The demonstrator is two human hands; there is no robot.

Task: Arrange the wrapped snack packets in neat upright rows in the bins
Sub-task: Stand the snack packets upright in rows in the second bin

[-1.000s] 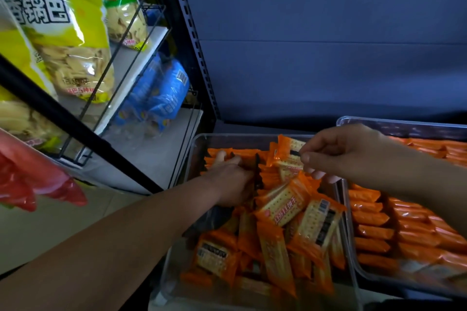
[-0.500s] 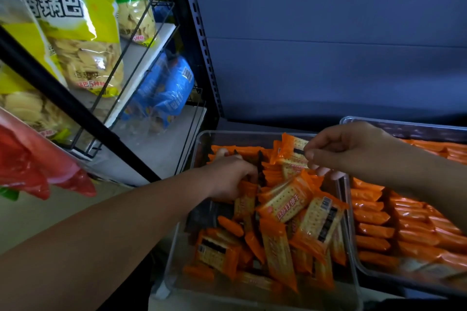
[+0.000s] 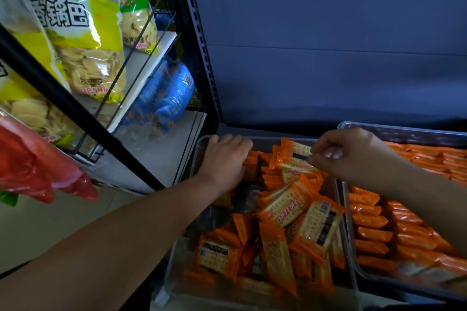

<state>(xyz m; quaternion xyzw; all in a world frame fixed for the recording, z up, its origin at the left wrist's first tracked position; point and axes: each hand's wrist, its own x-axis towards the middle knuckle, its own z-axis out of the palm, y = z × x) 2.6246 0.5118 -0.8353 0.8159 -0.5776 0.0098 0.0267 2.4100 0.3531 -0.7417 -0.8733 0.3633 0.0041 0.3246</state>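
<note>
A clear plastic bin holds several orange wrapped cracker packets, most lying loose in a jumbled heap. A short row stands upright along its back wall. My left hand lies palm down over the bin's back-left corner, fingers stretched to the rim beside the upright packets; what is under the palm is hidden. My right hand pinches the top edge of one upright packet at the back of the heap. A second clear bin to the right holds orange packets in neat rows.
On the left is a black wire shelf rack with yellow-green chip bags and blue snack bags. A red bag hangs at the left edge. A dark blue back panel rises behind the bins.
My left hand has moved from the middle of the heap back to the bin's back-left corner. My right hand has kept its pinch on the upright packet and hardly shifted.
</note>
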